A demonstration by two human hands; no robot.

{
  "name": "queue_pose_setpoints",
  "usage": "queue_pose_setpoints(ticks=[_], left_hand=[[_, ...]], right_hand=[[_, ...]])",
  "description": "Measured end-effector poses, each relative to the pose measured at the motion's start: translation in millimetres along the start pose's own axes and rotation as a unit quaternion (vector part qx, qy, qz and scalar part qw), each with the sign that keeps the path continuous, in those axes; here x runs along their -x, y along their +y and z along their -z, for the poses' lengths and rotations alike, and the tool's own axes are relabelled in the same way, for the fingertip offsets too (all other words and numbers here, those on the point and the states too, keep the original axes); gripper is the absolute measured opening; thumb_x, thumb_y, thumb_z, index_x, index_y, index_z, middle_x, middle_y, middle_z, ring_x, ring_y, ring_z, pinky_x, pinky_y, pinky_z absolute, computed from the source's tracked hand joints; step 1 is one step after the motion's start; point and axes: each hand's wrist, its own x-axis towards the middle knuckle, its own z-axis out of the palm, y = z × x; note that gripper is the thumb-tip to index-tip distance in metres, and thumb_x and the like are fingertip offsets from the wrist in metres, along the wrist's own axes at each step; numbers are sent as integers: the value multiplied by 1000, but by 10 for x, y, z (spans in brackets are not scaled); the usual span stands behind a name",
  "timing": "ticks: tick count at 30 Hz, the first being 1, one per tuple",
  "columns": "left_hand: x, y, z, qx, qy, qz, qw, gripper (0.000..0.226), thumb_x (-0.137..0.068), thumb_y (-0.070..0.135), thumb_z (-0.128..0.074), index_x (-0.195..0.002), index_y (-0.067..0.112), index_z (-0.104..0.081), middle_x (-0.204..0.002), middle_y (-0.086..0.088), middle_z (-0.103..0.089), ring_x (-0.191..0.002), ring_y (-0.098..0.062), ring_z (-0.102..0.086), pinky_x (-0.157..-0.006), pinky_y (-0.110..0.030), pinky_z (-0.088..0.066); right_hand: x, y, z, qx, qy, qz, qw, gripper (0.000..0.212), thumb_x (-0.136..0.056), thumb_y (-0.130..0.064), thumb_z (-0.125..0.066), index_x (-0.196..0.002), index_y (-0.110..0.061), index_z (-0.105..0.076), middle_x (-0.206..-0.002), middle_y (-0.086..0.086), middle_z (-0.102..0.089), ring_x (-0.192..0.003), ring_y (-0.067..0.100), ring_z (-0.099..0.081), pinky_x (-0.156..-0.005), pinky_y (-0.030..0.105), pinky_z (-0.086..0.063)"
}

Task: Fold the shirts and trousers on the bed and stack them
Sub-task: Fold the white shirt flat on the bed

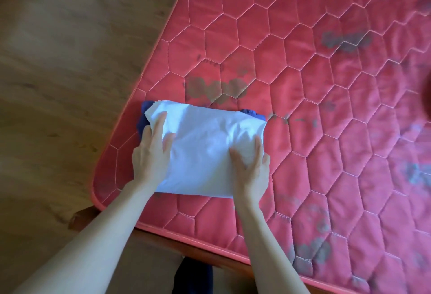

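Two bare forearms, sleeveless, hands without rings.

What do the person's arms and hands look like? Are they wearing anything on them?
Both arms are bare right up to the bottom of the picture, so no sleeves show. The left hand and the right hand have no gloves, and I can see no rings, watch or bracelets. The fingers are long and slim.

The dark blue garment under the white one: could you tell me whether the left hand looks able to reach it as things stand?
Probably yes. The left hand rests on the white folded garment's left end, right beside the dark blue garment's exposed edge, and nothing lies between them.
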Motion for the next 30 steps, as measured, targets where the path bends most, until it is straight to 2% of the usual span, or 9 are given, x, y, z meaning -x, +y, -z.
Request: queue_pose_setpoints(ticks=[3, 8, 12, 15, 18, 22, 25, 28, 30], left_hand=[[69, 88, 67, 37, 21, -37, 998, 48, -98, 18, -53, -145, 22, -43, -107, -13, -51, -87, -40, -57, -64, -44, -44], [187, 370, 319, 86, 91, -128, 984, 48, -91, 2, -61, -135, 20, -54, -91, -11, -47, -67, -26, -49, -53, -36, -43], [150, 450, 586, 102, 190, -222, 951, 37, -94, 8, -57, -130, 13, -49, -91, -20, -53, -77, -19, -46, -69, -20, -40], [46, 348, 648, 115, 213, -227, 943, 37, -94, 6, -57, -130, 5, -53, -105, -26, -57, -95, -23, -52, -88, -6, -35], [-14, 227, 458, 112, 137, -157, 972, 42, -92, 1, -60, -134, 2, -53, -102, -24, -55, -88, -22, -51, -78, -14, -37], [-40, 30, 72, 99, 21, -60, 993, 47, -95, 9, -57, -141, 15, -49, -100, -13, -50, -84, -28, -54, -73, -36, -45], [-70, -95, -45, 98, 42, -44, 993, 43, -97, 17, -55, -139, 20, -49, -96, -7, -47, -79, -21, -49, -70, -40, -45], [-74, -102, -66, 44, 61, -43, 996, 43, -97, 22, -55, -139, 22, -47, -102, -10, -48, -79, -28, -54, -61, -38, -43], [-44, -84, -59, -2, 80, -43, 996, 46, -95, 18, -56, -140, 20, -46, -110, -13, -49, -86, -32, -55, -60, -38, -42]], right_hand=[[70, -12, 5, -26, 32, 23, 999, 54, -91, -37, -59, -140, -43, -37, -96, -11, -42, -76, 2, -52, -62, 20, -33], [182, -89, 211, -57, 79, 53, 994, 49, -92, -20, -62, -138, -29, -47, -99, -11, -47, -82, -25, -45, -67, -2, -32], [265, -238, 412, -61, 156, 162, 973, 49, -88, -15, -69, -134, -17, -52, -103, -5, -54, -89, -29, -41, -73, -7, -30], [239, -305, 385, -55, 166, 209, 962, 49, -88, -22, -68, -134, -21, -51, -103, -10, -49, -90, -30, -40, -74, -8, -29], [134, -227, 226, -57, 109, 168, 978, 50, -89, -21, -67, -136, -27, -50, -101, -12, -46, -81, -23, -46, -67, -1, -33], [10, 22, 6, -25, 40, 95, 994, 53, -91, -24, -64, -140, -32, -44, -98, -17, -41, -75, -12, -47, -65, 16, -38], [-74, 110, -40, -19, 22, 122, 992, 55, -91, -30, -64, -140, -37, -39, -91, -21, -39, -80, -18, -47, -62, 3, -35], [-113, 122, -17, 7, 22, 124, 992, 58, -89, -35, -64, -140, -37, -37, -94, -19, -34, -77, -10, -46, -55, 6, -31], [-108, 92, -2, -4, 31, 131, 991, 56, -89, -33, -65, -139, -39, -38, -98, -25, -36, -80, -16, -47, -57, 4, -33]])
